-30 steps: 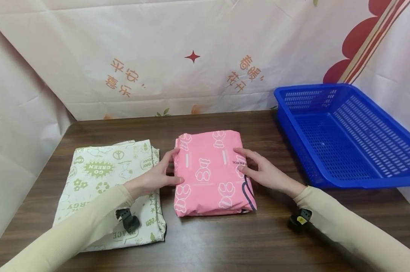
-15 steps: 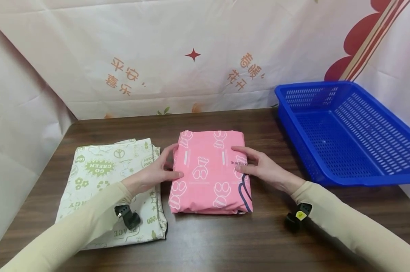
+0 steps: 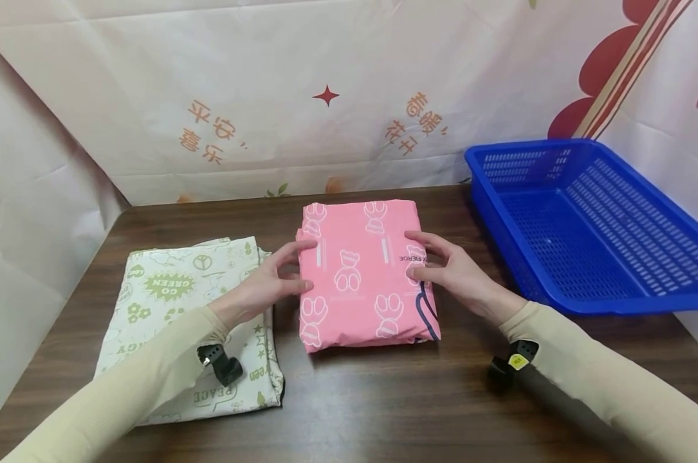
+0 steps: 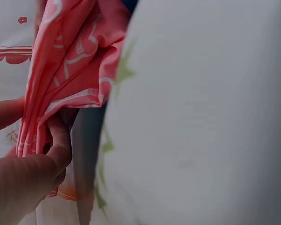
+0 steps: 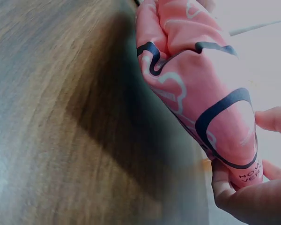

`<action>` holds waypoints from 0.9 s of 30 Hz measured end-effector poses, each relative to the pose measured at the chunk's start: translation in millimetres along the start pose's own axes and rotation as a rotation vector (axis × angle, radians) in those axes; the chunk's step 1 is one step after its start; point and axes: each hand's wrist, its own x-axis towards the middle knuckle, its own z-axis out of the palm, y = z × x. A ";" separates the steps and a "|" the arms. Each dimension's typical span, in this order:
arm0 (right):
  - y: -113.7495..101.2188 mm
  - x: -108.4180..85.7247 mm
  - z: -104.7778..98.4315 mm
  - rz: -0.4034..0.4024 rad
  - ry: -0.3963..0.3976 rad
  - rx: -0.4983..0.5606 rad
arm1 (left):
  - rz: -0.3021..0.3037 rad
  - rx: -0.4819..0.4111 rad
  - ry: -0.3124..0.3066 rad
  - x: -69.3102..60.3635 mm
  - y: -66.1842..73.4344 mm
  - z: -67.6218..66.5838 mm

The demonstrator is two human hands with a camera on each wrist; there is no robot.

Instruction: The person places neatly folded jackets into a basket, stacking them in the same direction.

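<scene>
A folded pink cloth [image 3: 354,305] with white bear outlines and a dark line print is held between both hands in the middle of the head view. My left hand [image 3: 262,283] grips its left edge, and in the left wrist view the fingers are bent beneath the layered folds [image 4: 70,61]. On the opposite edge, my right hand [image 3: 461,276] pinches the cloth; the right wrist view has fingers on both of its faces. A dark shadow lies on the table beside the bundle there, which appears slightly raised. Beside my left forearm lies a folded white cloth [image 3: 172,302] with green prints.
A blue perforated plastic basket [image 3: 502,238] stands at the right rear of the brown wooden table [image 3: 377,411]. Its visible inside holds nothing. A printed fabric backdrop [image 3: 337,51] hangs along the table's far edge.
The pink cloth first shifts slightly left, then moves away from me and a little right, with both hands moving along. The white-and-green cloth and the basket stay put.
</scene>
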 end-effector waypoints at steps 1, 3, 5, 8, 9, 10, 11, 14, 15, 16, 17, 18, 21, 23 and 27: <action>-2.0 -0.3 -0.3 0.003 0.000 0.003 | 0.001 -0.002 0.003 0.4 0.8 -0.4; -6.0 -0.7 -1.2 0.009 -0.002 -0.003 | -0.002 -0.010 0.000 1.1 3.3 -1.3; -10.3 -1.2 -2.4 0.013 0.000 -0.018 | 0.004 -0.012 -0.003 2.2 5.7 -1.9; -16.9 -2.2 -4.7 0.012 0.008 -0.044 | 0.007 -0.012 -0.003 3.9 11.4 -3.0; -19.3 -2.9 -5.4 0.010 0.012 -0.051 | 0.010 -0.014 -0.003 4.8 13.3 -3.1; -21.7 -3.7 -6.2 0.010 0.015 -0.053 | 0.014 -0.016 -0.004 5.8 15.1 -3.1; -24.3 -4.6 -7.1 0.010 0.017 -0.055 | 0.015 -0.015 -0.004 6.7 16.7 -3.2; -32.1 -7.9 -10.9 0.012 0.017 -0.043 | 0.024 -0.024 -0.012 9.4 21.1 -2.8; -34.8 -9.0 -12.7 0.010 0.018 -0.054 | 0.029 -0.027 -0.013 10.4 22.5 -2.3; -37.4 -10.2 -14.6 0.008 0.018 -0.066 | 0.034 -0.024 -0.014 11.1 23.9 -2.1; -40.1 -11.6 -16.7 0.010 0.020 -0.087 | 0.040 -0.027 -0.016 11.9 25.2 -1.6; -42.4 -12.7 -18.8 0.010 0.020 -0.105 | 0.045 -0.029 -0.018 12.7 26.5 -1.2; -48.7 -15.8 -24.3 0.011 0.018 -0.155 | 0.054 -0.036 -0.013 15.6 30.8 0.8; -52.2 -17.8 -27.5 0.017 0.013 -0.157 | 0.057 -0.042 -0.013 18.1 34.1 2.6; -58.6 -21.2 -35.3 0.030 0.024 -0.171 | 0.078 -0.047 -0.016 25.0 41.5 8.1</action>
